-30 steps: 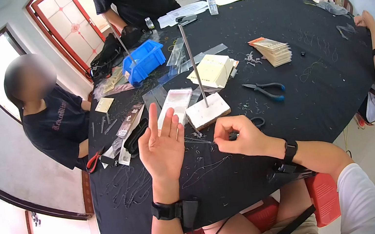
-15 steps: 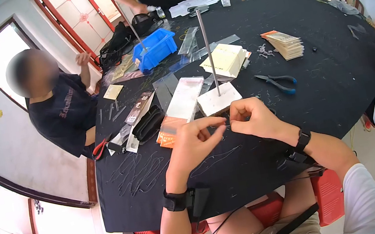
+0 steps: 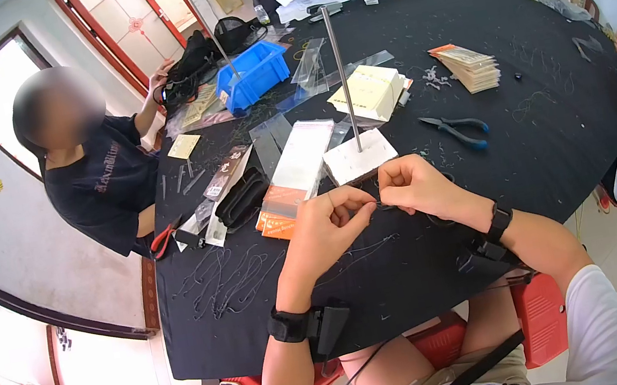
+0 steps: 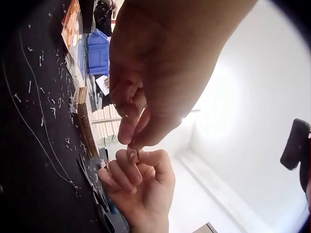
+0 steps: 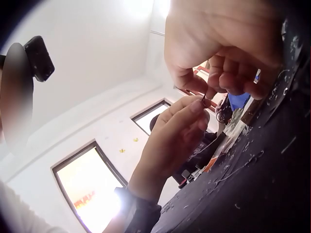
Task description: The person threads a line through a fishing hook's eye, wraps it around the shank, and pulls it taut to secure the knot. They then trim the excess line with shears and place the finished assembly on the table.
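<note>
Both hands are closed in fingertip pinches: my left hand and right hand bring their tips close together, gripping a thin dark strand. The strand lies at the grip itself, between the two sets of tips; neither hand is nearer. Only a short sliver shows. Its long axis appears to run from one pinch toward the other, but my fingers cover the rest. I judge that control of the strand depends on keeping both pinches in line.

Loose cords lie left of the grip, nearer my left hand. The stand is just beyond the grip, its rod upright. Pliers lie beyond my right hand.

Containers: the black case lies left of the grip, opened up; I cannot make out any contents. The blue bin is farther beyond, also to the left; its inside is not readable from here. Packets lie between case and stand, contents unclear.
</note>
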`<control>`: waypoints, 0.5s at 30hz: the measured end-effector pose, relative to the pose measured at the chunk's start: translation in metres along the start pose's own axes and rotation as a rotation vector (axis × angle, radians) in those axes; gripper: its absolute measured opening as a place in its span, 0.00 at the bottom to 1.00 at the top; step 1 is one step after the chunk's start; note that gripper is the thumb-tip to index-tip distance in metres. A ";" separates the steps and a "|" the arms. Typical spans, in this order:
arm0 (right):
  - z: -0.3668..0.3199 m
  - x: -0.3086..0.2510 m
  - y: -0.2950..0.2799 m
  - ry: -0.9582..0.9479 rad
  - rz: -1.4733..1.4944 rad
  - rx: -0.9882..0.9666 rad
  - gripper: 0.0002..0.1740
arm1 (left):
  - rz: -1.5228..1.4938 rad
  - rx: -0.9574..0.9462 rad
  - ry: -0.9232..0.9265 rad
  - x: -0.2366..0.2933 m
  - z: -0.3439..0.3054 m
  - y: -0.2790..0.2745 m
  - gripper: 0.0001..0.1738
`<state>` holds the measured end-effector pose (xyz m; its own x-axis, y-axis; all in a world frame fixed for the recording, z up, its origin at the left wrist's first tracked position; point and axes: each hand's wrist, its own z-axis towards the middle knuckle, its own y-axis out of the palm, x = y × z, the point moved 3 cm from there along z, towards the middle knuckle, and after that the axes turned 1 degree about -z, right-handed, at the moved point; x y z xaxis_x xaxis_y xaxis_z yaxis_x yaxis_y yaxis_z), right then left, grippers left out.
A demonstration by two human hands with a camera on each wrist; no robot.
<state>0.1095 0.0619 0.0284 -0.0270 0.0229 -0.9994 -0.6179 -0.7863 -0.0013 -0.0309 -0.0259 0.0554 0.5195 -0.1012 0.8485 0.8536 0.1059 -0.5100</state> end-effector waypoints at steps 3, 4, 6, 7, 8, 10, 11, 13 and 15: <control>0.001 0.000 -0.001 0.012 0.011 0.003 0.08 | -0.033 0.012 0.003 0.000 0.000 0.001 0.06; 0.001 0.000 -0.001 0.012 0.012 0.002 0.08 | -0.034 0.011 0.002 0.000 0.001 0.002 0.06; 0.000 0.000 0.000 0.018 0.011 0.004 0.08 | -0.062 0.039 0.005 -0.002 0.001 0.002 0.06; 0.000 0.000 0.000 0.023 0.010 0.006 0.08 | -0.063 0.038 0.005 -0.002 0.001 0.002 0.06; 0.000 -0.001 0.000 0.024 0.011 0.006 0.08 | -0.062 0.031 -0.003 -0.003 0.001 0.002 0.06; 0.000 -0.001 0.000 0.021 0.011 0.002 0.08 | -0.062 0.023 -0.011 -0.007 0.001 0.003 0.06; 0.000 -0.001 0.000 0.021 0.011 0.002 0.08 | -0.098 0.016 -0.013 -0.010 0.002 0.003 0.06; 0.000 -0.002 0.000 0.030 0.007 0.008 0.08 | -0.134 0.010 -0.016 -0.012 0.002 0.004 0.06; 0.000 -0.002 0.001 0.034 0.022 0.007 0.08 | -0.164 0.003 -0.018 -0.013 0.002 0.004 0.06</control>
<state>0.1087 0.0612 0.0300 -0.0141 -0.0152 -0.9998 -0.6230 -0.7819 0.0207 -0.0340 -0.0222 0.0426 0.3727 -0.0997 0.9226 0.9266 0.0928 -0.3644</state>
